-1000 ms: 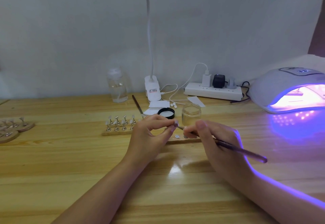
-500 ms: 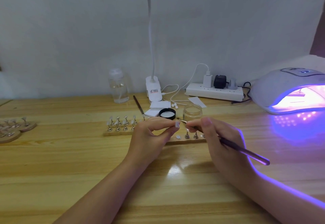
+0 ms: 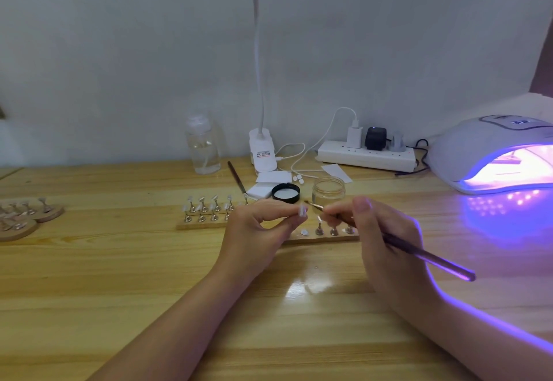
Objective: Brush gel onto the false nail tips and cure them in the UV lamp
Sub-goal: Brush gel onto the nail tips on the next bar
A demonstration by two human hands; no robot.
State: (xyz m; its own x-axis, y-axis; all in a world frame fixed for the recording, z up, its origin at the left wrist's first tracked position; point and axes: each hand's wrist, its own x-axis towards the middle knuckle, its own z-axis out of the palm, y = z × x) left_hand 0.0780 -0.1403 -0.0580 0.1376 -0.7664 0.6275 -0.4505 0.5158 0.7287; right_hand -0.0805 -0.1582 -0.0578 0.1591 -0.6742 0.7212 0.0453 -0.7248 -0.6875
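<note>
Wooden table (image 3: pixel 89 276), UV lamp (image 3: pixel 490 153) cut off

A white desk lamp (image 3: pixel 262 153) is standing at the back of the wooden bench (image 3: pixel 89 276), shining down, beside a clear bottle (image 3: pixel 203 148); a power strip (image 3: pixel 366 157) is lying against the wall with chargers plugged in.

Both forearms reach in from the near edge of the table (image 3: pixel 89 261) and converge toward its middle. The left hand (image 3: pixel 257 231) hovers palm-down, its fingers curled, thumb and forefinger pinching a nail tip (image 3: pixel 302 210) held up at the fingertips. The right hand (image 3: pixel 386 237) faces it, just beside, fingers curled round a brush (image 3: pixel 431 259) in a pen grip; the handle slants back over the hand toward the right edge, the bristle end pointing at the left fingertips.
</note>
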